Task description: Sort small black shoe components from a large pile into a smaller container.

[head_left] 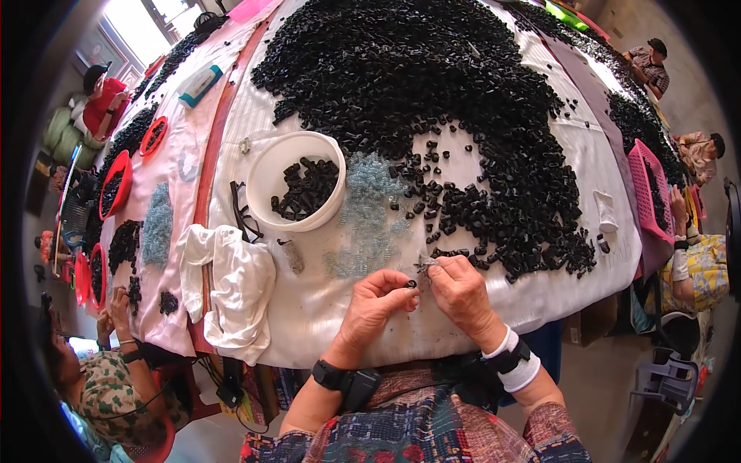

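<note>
The left hand (pixel 374 302) pinched a black piece (pixel 411 284), best kept steady; just beside, the right hand (pixel 461 290) grasped greyish bits (pixel 424 265)

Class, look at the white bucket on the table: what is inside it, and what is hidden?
Small black pieces lie heaped inside the white bucket, with some bare inner wall showing. Anything beneath the top layer, including the bottom there, cannot be seen.
</note>
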A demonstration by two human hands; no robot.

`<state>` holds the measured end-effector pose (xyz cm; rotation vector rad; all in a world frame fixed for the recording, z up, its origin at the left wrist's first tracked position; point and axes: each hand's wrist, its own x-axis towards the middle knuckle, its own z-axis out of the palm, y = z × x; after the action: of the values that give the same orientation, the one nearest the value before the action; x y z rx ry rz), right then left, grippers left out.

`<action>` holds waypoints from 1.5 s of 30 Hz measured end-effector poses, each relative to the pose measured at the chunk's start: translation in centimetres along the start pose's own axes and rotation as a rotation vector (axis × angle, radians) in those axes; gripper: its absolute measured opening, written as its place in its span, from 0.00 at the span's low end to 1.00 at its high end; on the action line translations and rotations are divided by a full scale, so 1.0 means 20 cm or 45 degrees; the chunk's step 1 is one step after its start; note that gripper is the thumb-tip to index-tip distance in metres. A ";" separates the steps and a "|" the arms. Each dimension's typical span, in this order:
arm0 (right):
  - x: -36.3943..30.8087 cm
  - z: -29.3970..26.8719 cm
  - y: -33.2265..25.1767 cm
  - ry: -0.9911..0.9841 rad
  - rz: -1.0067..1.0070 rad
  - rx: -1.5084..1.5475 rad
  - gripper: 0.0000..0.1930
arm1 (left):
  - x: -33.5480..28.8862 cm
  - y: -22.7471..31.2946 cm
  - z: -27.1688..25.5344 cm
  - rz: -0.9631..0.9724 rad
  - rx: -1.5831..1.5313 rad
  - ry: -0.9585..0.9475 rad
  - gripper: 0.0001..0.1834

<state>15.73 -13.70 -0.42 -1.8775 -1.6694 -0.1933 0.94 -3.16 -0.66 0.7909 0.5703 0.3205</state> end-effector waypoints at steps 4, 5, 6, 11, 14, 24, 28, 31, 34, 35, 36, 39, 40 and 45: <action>0.00 -0.02 0.00 0.145 0.192 0.265 0.12 | 0.00 0.00 0.02 -0.006 -0.018 -0.006 0.08; 0.01 -0.04 -0.02 0.196 0.302 0.430 0.11 | -0.01 0.01 0.03 -0.010 -0.019 -0.004 0.08; 0.01 -0.05 -0.04 0.247 0.413 0.594 0.10 | -0.01 0.02 0.04 0.001 -0.003 -0.030 0.08; 0.00 -0.07 -0.08 0.330 0.538 0.891 0.09 | -0.01 0.03 0.08 -0.002 0.029 -0.046 0.08; -0.01 -0.07 -0.10 0.360 0.596 0.923 0.09 | 0.00 0.03 0.10 -0.004 0.060 -0.069 0.08; -0.03 -0.06 -0.11 0.343 0.576 0.811 0.08 | 0.00 0.00 0.11 0.012 0.158 -0.022 0.07; -0.04 -0.05 -0.11 0.329 0.530 0.718 0.08 | 0.01 -0.03 0.09 0.014 0.200 -0.017 0.07; -0.03 -0.06 -0.12 0.319 0.549 0.689 0.07 | 0.02 -0.04 0.09 0.015 0.219 -0.020 0.08; -0.04 -0.06 -0.12 0.288 0.539 0.669 0.08 | 0.01 -0.04 0.08 0.015 0.228 -0.022 0.08; -0.05 -0.06 -0.11 0.288 0.541 0.668 0.08 | 0.01 -0.04 0.08 0.013 0.228 -0.023 0.08; -0.06 -0.05 -0.10 0.265 0.471 0.618 0.09 | 0.01 -0.04 0.08 0.011 0.229 -0.008 0.07; -0.06 -0.07 -0.09 0.229 0.373 0.557 0.11 | 0.01 -0.04 0.09 -0.007 0.237 0.011 0.07; -0.06 -0.07 -0.09 0.217 0.340 0.545 0.12 | 0.01 -0.04 0.09 -0.018 0.244 0.016 0.07; -0.06 -0.07 -0.08 0.205 0.308 0.494 0.11 | 0.02 -0.02 0.10 -0.090 0.257 0.011 0.08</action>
<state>14.34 -15.46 0.65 -1.6973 -1.2542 0.0738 2.42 -4.35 0.06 0.9614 0.6443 0.2029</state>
